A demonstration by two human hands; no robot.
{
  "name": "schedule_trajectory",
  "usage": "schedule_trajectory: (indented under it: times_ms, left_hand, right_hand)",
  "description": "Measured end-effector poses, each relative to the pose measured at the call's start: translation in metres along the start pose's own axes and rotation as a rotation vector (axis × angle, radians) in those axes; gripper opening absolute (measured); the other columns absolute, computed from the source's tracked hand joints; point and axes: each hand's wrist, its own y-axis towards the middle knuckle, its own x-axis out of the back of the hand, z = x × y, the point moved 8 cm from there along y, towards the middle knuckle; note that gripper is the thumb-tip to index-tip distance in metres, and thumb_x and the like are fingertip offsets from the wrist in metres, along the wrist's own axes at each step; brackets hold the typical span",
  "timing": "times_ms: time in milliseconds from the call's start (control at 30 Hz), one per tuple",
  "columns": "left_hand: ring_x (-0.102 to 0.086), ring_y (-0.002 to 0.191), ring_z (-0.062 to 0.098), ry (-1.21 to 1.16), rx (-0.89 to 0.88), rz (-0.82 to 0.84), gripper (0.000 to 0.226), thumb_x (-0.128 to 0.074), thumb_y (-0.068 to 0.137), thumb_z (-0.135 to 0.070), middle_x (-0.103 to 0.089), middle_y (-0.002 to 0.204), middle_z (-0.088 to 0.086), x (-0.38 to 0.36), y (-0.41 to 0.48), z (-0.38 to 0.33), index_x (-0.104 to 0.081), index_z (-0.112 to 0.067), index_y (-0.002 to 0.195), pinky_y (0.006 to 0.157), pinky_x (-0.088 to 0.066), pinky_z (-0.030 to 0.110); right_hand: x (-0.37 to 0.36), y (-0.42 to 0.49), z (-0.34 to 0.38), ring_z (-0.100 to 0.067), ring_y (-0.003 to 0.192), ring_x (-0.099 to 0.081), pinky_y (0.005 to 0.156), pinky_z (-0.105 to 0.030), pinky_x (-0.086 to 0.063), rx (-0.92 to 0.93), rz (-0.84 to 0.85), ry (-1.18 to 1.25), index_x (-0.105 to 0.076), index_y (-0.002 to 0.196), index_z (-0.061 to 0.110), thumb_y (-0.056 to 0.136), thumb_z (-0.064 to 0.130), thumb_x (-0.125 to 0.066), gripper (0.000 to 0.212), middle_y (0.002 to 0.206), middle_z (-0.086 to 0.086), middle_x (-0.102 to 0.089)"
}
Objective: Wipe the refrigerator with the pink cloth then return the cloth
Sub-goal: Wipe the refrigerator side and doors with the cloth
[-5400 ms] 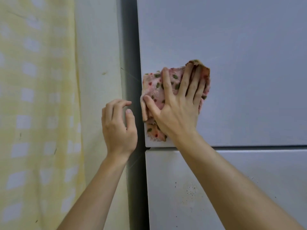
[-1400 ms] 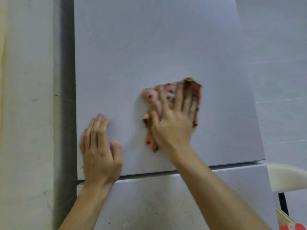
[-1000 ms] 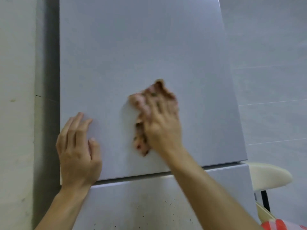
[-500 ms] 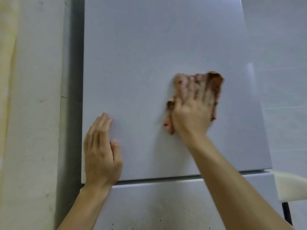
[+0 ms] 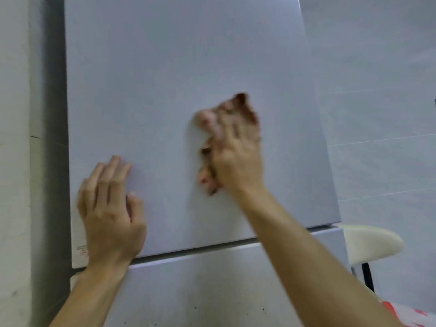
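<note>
Upper door of the refrigerator: a broad, flat, smooth panel, pale grey-white, matte, square-edged. Against it, a little right of its middle, the pink cloth, crumpled and soft-edged, with small red spots and a brown corner poking up at the top; blurred, weave not readable. Pinned flat to the door under the right hand, palm on the fabric, fingers straight and slightly fanned upward across it, cloth showing beyond the fingertips and along the thumb side. Thumb lost in the blur; hooked into a fold or not, impossible to tell.

Well to the left, near the door's lower left corner, the left hand, palm flat on the bare panel, fingers long and close together, thumb out to the side, holding nothing, apart from the cloth. Just beside its wrist, a small printed label on the door's corner.

Below a thin dark seam, the lower door, same smooth finish but peppered with dark specks. Left of the refrigerator, a shadowed gap, then a rough plastered wall. On the right, large glossy pale tiles with fine grout lines; in front of them a rounded cream seat on a thin dark leg. Bottom right corner: a scrap of red-and-white patterned fabric.
</note>
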Motion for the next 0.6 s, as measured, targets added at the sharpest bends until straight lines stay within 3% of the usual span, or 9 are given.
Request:
schedule_trajectory:
  times_ms: [67,133,200,267,367,467,600]
  left_hand:
    - [-0.035,0.152,0.032,0.033,-0.029,-0.012,0.051,-0.045,0.096,-0.016,-0.050,0.158,0.010,-0.002,0.003,-0.006,-0.057,-0.008,0.144,0.128,-0.011,0.045]
    - [-0.035,0.151,0.031,0.018,-0.022,-0.010,0.049,-0.046,0.095,-0.017,-0.050,0.158,0.010,-0.005,0.009,-0.007,-0.058,-0.008,0.141,0.128,-0.012,0.045]
    - [-0.035,0.151,0.031,-0.003,-0.016,0.003,0.047,-0.046,0.096,-0.018,-0.049,0.158,0.010,-0.008,0.013,-0.006,-0.057,-0.008,0.141,0.128,-0.017,0.049]
    - [-0.037,0.151,0.031,-0.009,-0.024,0.008,0.047,-0.045,0.096,-0.019,-0.050,0.157,0.010,-0.007,0.015,-0.004,-0.057,-0.008,0.140,0.128,-0.018,0.047]
    - [-0.038,0.151,0.029,-0.014,-0.057,0.008,0.047,-0.042,0.098,-0.020,-0.050,0.157,0.009,-0.005,0.016,-0.002,-0.058,-0.009,0.141,0.128,-0.016,0.039]
    - [-0.035,0.152,0.026,-0.045,-0.058,0.029,0.049,-0.041,0.098,-0.019,-0.047,0.159,0.008,-0.005,0.015,0.001,-0.054,-0.009,0.144,0.129,-0.019,0.040]
    - [-0.035,0.152,0.027,-0.067,-0.008,-0.002,0.056,-0.045,0.093,-0.009,-0.044,0.160,0.012,-0.003,0.013,0.009,-0.047,-0.005,0.149,0.127,-0.024,0.047]
  right_hand:
    - [0.024,0.004,-0.072,-0.041,0.147,-0.043,0.118,-0.064,-0.033,-0.180,-0.066,-0.072,-0.060,0.145,0.011,0.098,0.025,-0.047,0.051,0.152,-0.019,-0.054]
    - [0.039,-0.002,-0.119,-0.036,0.156,-0.029,0.127,-0.056,-0.021,-0.428,-0.051,-0.034,-0.046,0.156,0.012,0.103,0.033,-0.035,0.058,0.165,-0.016,-0.038]
    - [0.040,-0.006,-0.128,-0.029,0.162,-0.012,0.131,-0.046,-0.005,-0.597,-0.044,0.017,-0.032,0.163,0.015,0.107,0.035,-0.034,0.060,0.173,-0.011,-0.020]
    - [0.036,-0.005,-0.118,-0.029,0.162,-0.006,0.130,-0.043,0.001,-0.650,-0.060,0.002,-0.026,0.165,0.017,0.108,0.031,-0.037,0.060,0.175,-0.011,-0.013]
    - [0.022,0.006,-0.086,-0.036,0.160,-0.014,0.130,-0.044,-0.003,-0.615,-0.058,-0.046,-0.027,0.165,0.015,0.104,0.039,-0.030,0.066,0.173,-0.015,-0.017]
    - [0.003,0.023,-0.028,-0.038,0.157,-0.025,0.128,-0.045,-0.007,-0.426,-0.070,-0.072,-0.038,0.161,0.016,0.100,0.043,-0.025,0.068,0.170,-0.013,-0.028]
    - [-0.024,0.025,0.068,-0.031,0.158,-0.028,0.129,-0.045,-0.015,-0.157,-0.031,-0.019,-0.045,0.158,0.020,0.102,0.034,-0.039,0.058,0.168,-0.011,-0.035]
